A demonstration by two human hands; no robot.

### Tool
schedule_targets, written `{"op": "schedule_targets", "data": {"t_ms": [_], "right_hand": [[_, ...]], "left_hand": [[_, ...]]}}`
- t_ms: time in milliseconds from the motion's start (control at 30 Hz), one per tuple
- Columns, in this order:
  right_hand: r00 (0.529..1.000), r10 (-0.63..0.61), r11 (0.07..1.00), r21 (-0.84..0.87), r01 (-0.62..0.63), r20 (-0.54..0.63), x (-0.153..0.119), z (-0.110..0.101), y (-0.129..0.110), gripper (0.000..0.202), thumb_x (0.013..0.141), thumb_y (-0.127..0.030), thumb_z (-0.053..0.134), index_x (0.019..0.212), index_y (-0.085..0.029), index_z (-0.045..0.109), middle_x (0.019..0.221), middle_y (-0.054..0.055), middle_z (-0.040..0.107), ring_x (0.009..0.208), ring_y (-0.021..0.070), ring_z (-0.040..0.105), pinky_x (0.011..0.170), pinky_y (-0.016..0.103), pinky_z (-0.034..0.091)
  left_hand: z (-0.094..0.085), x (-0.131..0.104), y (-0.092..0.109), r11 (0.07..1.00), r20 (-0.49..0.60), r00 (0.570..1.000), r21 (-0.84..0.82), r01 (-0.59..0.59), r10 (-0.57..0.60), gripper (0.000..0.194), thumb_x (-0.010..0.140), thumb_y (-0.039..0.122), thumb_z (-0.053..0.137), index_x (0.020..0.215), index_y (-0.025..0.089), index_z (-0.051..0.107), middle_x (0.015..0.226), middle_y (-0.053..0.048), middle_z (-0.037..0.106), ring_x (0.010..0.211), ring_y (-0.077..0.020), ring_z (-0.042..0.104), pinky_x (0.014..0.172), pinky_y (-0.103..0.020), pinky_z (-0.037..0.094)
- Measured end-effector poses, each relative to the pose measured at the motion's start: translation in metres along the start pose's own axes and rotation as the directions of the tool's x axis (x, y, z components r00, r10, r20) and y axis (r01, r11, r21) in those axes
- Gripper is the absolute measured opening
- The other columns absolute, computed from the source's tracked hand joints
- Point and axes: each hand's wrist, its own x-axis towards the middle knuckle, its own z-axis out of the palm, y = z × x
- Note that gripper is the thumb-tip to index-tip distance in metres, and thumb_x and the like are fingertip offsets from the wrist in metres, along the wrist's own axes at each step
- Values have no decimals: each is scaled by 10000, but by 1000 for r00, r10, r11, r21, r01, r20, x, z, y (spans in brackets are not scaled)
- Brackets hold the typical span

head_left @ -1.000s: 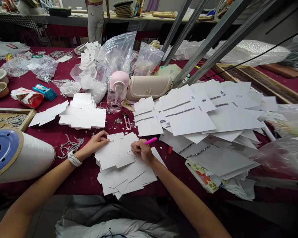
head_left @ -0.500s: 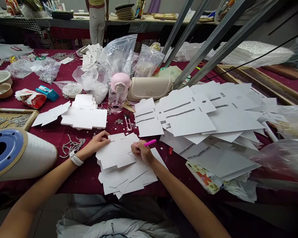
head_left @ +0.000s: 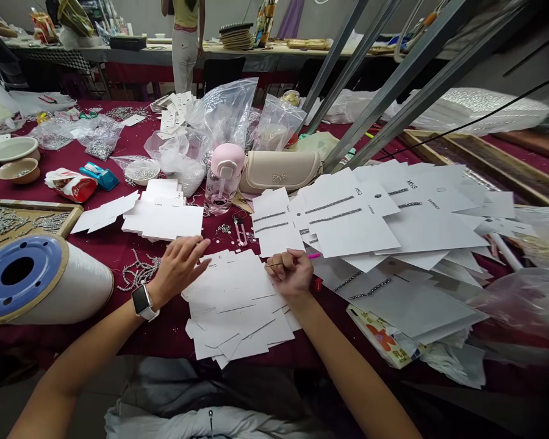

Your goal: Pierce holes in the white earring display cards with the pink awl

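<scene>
My left hand, wearing a watch with a white strap, is open with its fingers stretched just over the left edge of a pile of white printed cards. My right hand is closed round a pink-handled awl; its thin metal spike points left across the pile's right edge, and the handle's end sticks out behind my fingers. A second stack of white cards lies beyond my left hand. Close to its wrist is a heap of silver rhinestone chains.
To the right spreads a large pile of cards bearing chain strips. A pink-lidded bottle and a beige bag stand behind. At left is a big spool. Metal bars slant across the right side. A person stands beyond.
My left hand has lifted off the cards' edge and its fingers have spread. My right hand has drawn back to the right with the awl, off the card's middle. The view has shifted slightly.
</scene>
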Motion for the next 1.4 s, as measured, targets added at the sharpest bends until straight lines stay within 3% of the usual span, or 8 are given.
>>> {"op": "schedule_targets", "data": {"t_ms": [100,367,533,733,967,1167,1300,1400], "right_hand": [[1000,5,1000,14,-6,20,0,-1,0,406,695,-251,395,390,-159,144,297,-28,247,283,47,239,320,198,168],[999,31,998,52,-30,-19,2,0,1,393,680,-241,386,384,-159,142,299,-26,263,272,45,245,310,194,178],[998,20,998,60,-17,-52,4,2,1,393,701,-246,382,380,-162,169,309,-30,262,269,47,246,310,197,184],[999,39,998,47,-39,-2,4,5,1,408,737,-288,382,387,-165,213,324,-28,286,290,50,257,316,193,190],[999,50,998,43,-50,6,4,2,1,409,735,-291,392,392,-166,208,324,-29,276,293,50,253,316,192,200],[998,60,998,33,-61,14,5,2,2,402,740,-297,410,400,-169,237,327,-34,284,299,51,260,314,183,213],[997,45,998,-37,-42,68,5,5,4,344,762,-362,431,482,-177,357,448,-31,464,311,40,270,326,188,250],[984,58,989,-144,-33,170,2,11,8,273,760,-410,473,603,-193,421,728,-5,610,459,68,470,505,227,421]], "left_hand": [[-8,6,-20,961,-148,987,255,104,-68,523,819,364,463,1276,132,357,1299,-165,405,1227,-284,329,1021,-453,233],[-25,7,-57,912,116,993,407,-53,6,337,828,183,440,1151,134,519,1169,-124,557,1052,-244,510,896,-385,407],[-33,7,-57,889,153,979,418,-188,135,341,833,265,465,1141,132,526,1131,-109,584,968,-236,542,810,-369,452],[-28,6,-51,861,162,962,433,-268,219,361,854,232,414,1187,111,486,1184,-108,552,1039,-232,515,892,-381,404],[-22,1,-49,883,-116,978,457,-103,174,299,843,123,422,1088,216,568,1045,-26,643,933,-188,575,782,-329,435],[-24,7,-48,823,185,930,434,-367,317,375,820,341,497,1151,167,521,1090,-77,600,928,-202,539,814,-324,419],[-26,7,-42,799,122,933,485,-355,340,355,851,174,447,1205,201,463,1089,-43,602,931,-172,532,857,-327,384],[-29,4,-32,798,32,927,499,-338,373,404,842,118,450,1230,229,430,1097,-27,598,951,-156,529,900,-326,357]]}}
